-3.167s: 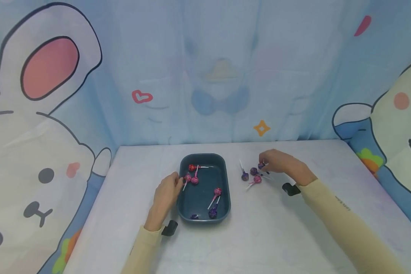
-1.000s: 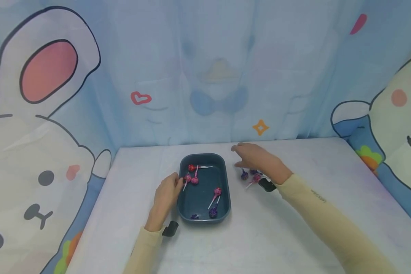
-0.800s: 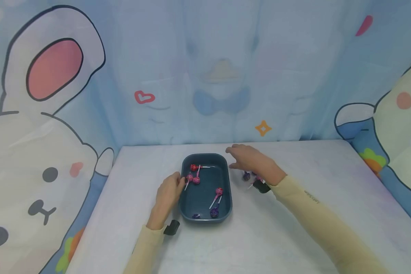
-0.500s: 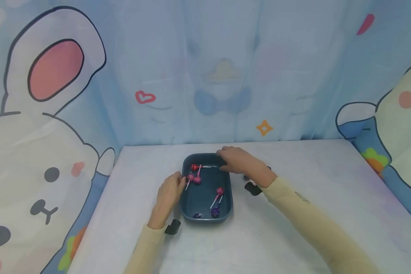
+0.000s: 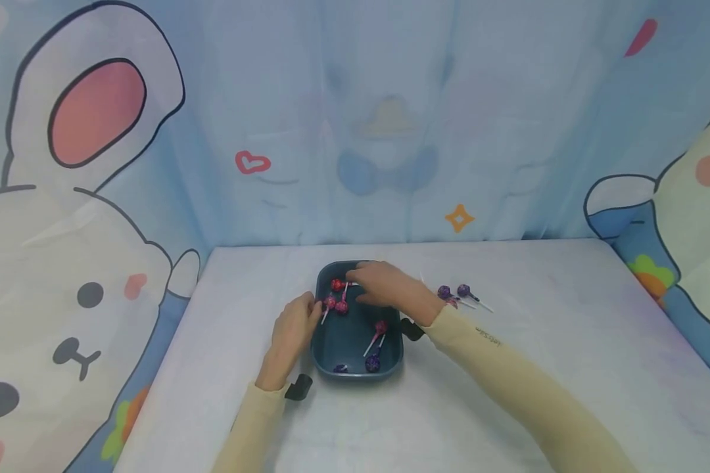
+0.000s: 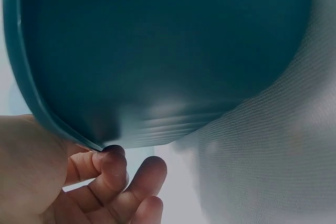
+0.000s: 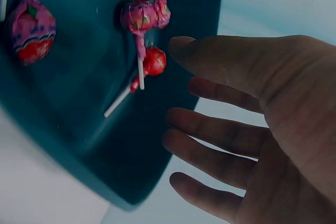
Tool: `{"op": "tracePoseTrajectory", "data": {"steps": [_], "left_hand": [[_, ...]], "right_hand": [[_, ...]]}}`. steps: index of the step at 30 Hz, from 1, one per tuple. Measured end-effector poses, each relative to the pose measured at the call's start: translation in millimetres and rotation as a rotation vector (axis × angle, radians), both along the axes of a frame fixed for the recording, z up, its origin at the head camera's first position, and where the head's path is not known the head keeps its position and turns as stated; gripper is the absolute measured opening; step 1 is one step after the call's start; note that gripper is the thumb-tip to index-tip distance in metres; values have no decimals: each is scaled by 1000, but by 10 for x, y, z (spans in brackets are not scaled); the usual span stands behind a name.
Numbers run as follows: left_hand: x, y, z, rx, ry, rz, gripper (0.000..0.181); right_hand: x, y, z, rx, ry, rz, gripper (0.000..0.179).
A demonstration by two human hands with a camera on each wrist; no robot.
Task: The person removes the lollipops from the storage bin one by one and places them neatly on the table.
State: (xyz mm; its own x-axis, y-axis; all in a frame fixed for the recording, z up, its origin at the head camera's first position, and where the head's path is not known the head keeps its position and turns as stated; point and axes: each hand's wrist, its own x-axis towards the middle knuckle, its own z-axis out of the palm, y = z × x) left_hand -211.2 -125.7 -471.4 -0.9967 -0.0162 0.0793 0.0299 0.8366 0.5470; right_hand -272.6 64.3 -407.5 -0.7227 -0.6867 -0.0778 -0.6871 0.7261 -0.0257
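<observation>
A dark teal tray (image 5: 357, 345) holds several lollipops. My left hand (image 5: 292, 332) grips its left rim, and the left wrist view shows the fingers (image 6: 113, 169) curled at that edge. Over the far right part of the tray is my right hand (image 5: 390, 289), its fingers apart with nothing between them in the right wrist view. Near its fingertips lie a red lollipop (image 7: 155, 61) and two pink ones (image 7: 139, 17). Closer to the tray's near end are a pink-and-red lollipop (image 5: 380, 326) and a purple lollipop (image 5: 373, 362). A purple wrapper (image 5: 340, 368) shows by the near wall.
Right of the tray, two purple lollipops (image 5: 463, 290) lie on the white tabletop (image 5: 509, 368) beside a pink one (image 5: 452, 302), partly hidden by my right arm. A printed blue curtain (image 5: 390, 131) hangs behind the table.
My right hand has moved left from the loose lollipops to over the tray, uncovering two purple ones on the table. The left hand has stayed at the tray's rim.
</observation>
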Motion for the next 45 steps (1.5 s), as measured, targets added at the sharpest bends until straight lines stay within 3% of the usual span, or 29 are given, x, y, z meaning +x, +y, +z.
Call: {"op": "tracePoseTrajectory", "data": {"steps": [6, 14, 22, 45], "left_hand": [[-12, -2, 0, -8, 3, -3, 23], [-14, -15, 0, -1, 16, -6, 24], [-23, 2, 2, -10, 23, -7, 24], [-5, 2, 3, -14, 16, 3, 23]], "right_hand": [[-14, -138, -58, 63, -51, 10, 43], [-20, -293, -137, 33, -129, 3, 29], [-67, -370, -259, 87, -129, -47, 10], [-14, -439, -322, 121, -89, -73, 10]]}}
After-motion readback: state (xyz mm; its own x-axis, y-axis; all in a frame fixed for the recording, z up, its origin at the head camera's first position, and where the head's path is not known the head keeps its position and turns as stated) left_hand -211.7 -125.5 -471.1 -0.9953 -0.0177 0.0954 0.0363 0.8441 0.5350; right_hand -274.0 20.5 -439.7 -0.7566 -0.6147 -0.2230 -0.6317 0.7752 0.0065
